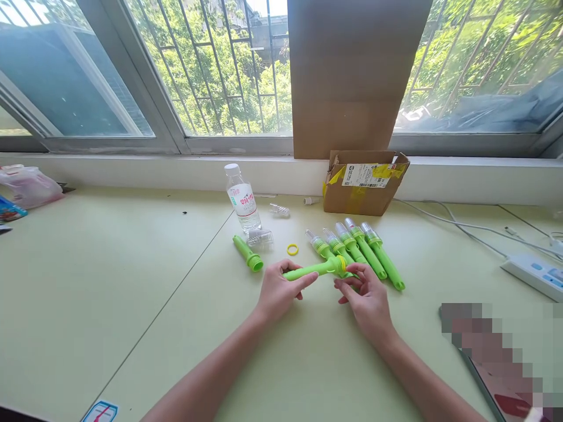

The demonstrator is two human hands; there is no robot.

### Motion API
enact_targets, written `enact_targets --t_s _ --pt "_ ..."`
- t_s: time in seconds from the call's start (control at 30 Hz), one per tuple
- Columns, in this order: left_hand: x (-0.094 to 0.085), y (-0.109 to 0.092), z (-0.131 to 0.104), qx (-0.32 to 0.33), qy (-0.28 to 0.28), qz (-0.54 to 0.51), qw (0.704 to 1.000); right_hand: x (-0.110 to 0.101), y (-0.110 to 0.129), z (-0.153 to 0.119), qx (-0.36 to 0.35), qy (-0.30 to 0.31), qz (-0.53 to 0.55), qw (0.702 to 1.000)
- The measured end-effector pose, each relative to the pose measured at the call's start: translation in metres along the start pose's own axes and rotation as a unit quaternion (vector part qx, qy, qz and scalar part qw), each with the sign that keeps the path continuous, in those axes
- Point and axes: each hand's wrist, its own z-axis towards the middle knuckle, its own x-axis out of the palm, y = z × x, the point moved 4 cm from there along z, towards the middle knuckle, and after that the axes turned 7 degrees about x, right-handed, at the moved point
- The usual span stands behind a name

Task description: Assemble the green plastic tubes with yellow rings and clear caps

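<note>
Left hand (278, 291) fingers clamping green tube (308, 271); right hand (367, 299) fingers, loosely apart, touching yellow ring (342, 264) at tube's 3 o'clock end. Keep ring square.

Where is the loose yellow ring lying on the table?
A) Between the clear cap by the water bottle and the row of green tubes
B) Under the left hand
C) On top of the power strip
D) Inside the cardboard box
A: the yellow ring lies flat on the table, right of the clear cap and left of the row of green tubes.
</note>
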Motion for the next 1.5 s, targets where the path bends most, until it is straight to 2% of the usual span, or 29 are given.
enact_targets --t_s 0.27,0.5,0.6,0.73,0.87,1.0,1.23,1.5 --pt "0.0 0.006 0.002 -0.061 0.031 -0.017 0.998 0.001 0.001 -0.003 -0.018 -0.017 -0.003 1.0" --pt "0.002 0.011 0.004 -0.078 0.064 -0.029 0.994 0.002 0.005 -0.005 -0.036 -0.015 0.011 0.999" --pt "0.004 0.008 0.003 -0.069 0.073 -0.041 0.994 -0.001 0.004 -0.005 -0.043 -0.034 0.008 0.998" --pt "0.009 0.001 0.0 -0.016 0.095 -0.081 0.992 -0.005 0.003 -0.003 -0.053 -0.064 0.015 0.996" --pt "0.006 0.002 0.001 0.015 0.053 -0.052 0.997 -0.003 0.002 -0.001 -0.031 -0.043 0.022 0.998" --pt "0.004 0.003 0.001 0.017 0.022 -0.052 0.998 -0.001 0.002 0.0 -0.015 -0.032 0.024 0.999" --pt "0.002 0.002 0.001 -0.015 0.005 -0.083 0.996 0.001 0.002 -0.002 -0.011 -0.013 0.006 1.0" --pt "0.002 0.004 0.001 -0.055 0.013 -0.096 0.994 0.002 0.002 -0.005 -0.006 -0.029 -0.012 0.999"
